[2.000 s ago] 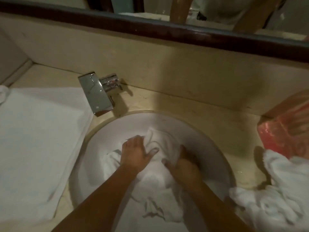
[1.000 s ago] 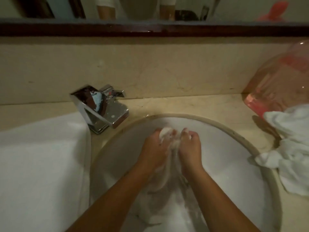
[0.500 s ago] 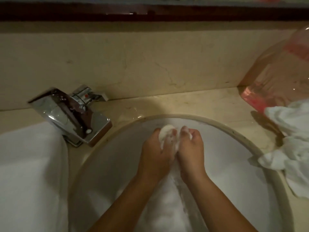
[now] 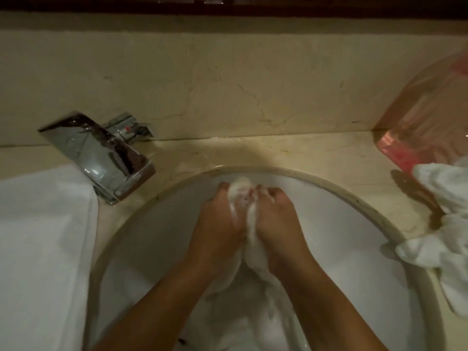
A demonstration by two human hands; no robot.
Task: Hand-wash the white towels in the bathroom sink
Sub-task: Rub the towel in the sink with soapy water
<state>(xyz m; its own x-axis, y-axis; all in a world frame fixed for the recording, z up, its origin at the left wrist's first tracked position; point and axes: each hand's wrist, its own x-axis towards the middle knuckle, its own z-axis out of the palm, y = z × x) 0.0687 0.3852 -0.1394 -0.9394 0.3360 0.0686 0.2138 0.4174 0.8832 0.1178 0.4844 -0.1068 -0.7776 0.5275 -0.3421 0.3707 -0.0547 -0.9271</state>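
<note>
Drawn together since a moment ago, the left hand (image 4: 219, 221) clenches one side of the soapy towel (image 4: 239, 190) and the right hand (image 4: 276, 216) the other, the bunch at the back of the sink (image 4: 329, 224), its length trailing toward the person.

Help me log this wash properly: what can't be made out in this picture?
Head view:
Sink drain: covered by the soapy towel and forearms.
Left hand and right hand fingertips: buried in the towel.
Pink container: cut off by the right edge, blurred.
Crumpled towels: cut by the right edge.
</note>
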